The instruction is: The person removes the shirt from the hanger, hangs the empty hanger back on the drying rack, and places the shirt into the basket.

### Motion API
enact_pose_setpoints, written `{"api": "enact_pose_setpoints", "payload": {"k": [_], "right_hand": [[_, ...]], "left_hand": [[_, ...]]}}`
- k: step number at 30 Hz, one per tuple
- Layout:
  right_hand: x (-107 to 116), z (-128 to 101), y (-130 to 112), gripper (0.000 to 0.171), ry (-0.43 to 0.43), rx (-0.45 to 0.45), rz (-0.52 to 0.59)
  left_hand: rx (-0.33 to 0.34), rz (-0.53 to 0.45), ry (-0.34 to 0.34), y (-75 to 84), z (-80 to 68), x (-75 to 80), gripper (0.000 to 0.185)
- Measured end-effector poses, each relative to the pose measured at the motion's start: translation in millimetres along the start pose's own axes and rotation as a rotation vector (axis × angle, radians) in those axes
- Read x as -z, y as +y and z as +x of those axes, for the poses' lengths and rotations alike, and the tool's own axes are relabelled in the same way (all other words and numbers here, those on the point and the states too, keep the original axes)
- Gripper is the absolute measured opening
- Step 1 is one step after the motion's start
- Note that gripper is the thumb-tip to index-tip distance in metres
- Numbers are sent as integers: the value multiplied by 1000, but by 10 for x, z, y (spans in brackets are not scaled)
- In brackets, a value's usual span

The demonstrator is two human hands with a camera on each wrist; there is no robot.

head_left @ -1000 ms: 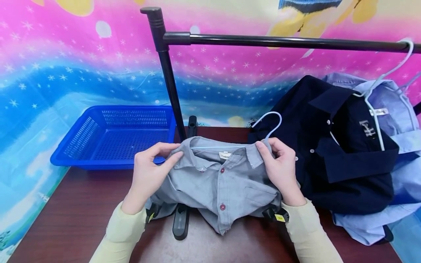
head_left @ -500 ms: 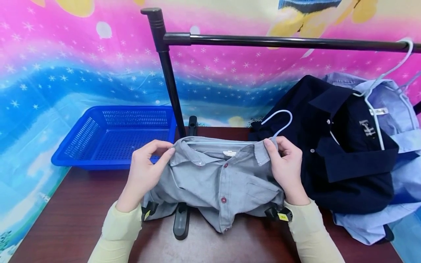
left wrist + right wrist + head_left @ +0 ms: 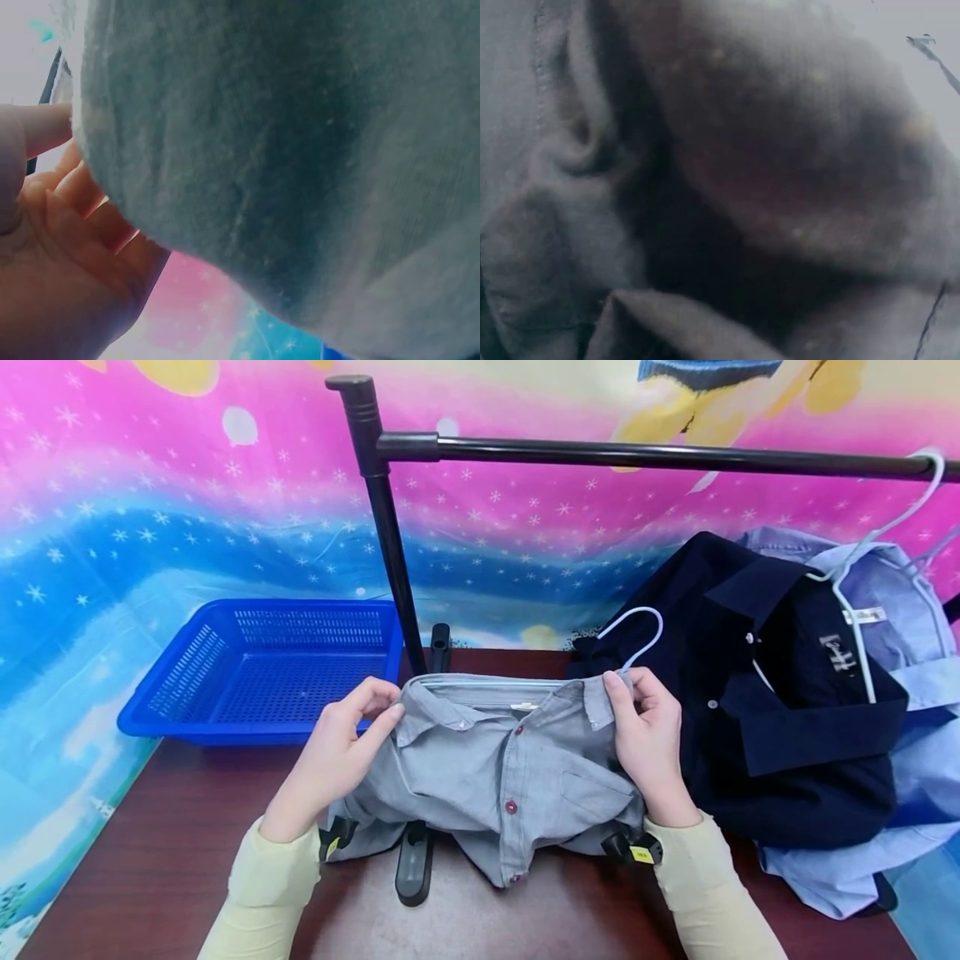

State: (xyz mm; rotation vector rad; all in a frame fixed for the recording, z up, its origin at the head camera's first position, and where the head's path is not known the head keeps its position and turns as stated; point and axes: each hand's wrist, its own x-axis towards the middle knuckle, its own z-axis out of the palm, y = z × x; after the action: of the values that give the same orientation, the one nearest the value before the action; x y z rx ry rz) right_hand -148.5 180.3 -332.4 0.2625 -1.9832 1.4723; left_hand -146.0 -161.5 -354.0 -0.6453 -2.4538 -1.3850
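Holding a small grey button-up cotton shirt (image 3: pixel 498 760) w/ both hands, we see it lies on the dark red-brown worktop (image 3: pixel 172 852), in front of the black metal rack pole (image 3: pixel 390 543). Left hand (image 3: pixel 337 756) pinches the left collar side, right hand (image 3: pixel 648 739) pinches the right shoulder, next to the white wire hanger hook (image 3: pixel 637 635). Wrist views show only grey cloth close up.

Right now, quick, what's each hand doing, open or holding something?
Left hand: pinching the left shoulder of the grey shirt.
Right hand: gripping the shirt's right shoulder, by the white hanger.
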Motion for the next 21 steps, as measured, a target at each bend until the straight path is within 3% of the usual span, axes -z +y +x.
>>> {"api": "enact_pose_setpoints", "payload": {"k": [4,7,10,14,21], "right_hand": [[-13,-11,-11,23,-6,-10,-42],[-18,-17,-11,21,-29,-8,-32],[-19,-18,-7,20,-56,2,-15],[-9,-22,-9,18,-88,14,-12],[18,-25,-32,13,-118,23,-22]], "left_hand": [[-7,30,-41,-1,-2,9,5],[-24,44,4,2,0,0,7],[-87,39,61,10,5,-14,34],[-182,24,69,16,2,-31,59],[-240,-4,144,23,1,-42,36]]}}
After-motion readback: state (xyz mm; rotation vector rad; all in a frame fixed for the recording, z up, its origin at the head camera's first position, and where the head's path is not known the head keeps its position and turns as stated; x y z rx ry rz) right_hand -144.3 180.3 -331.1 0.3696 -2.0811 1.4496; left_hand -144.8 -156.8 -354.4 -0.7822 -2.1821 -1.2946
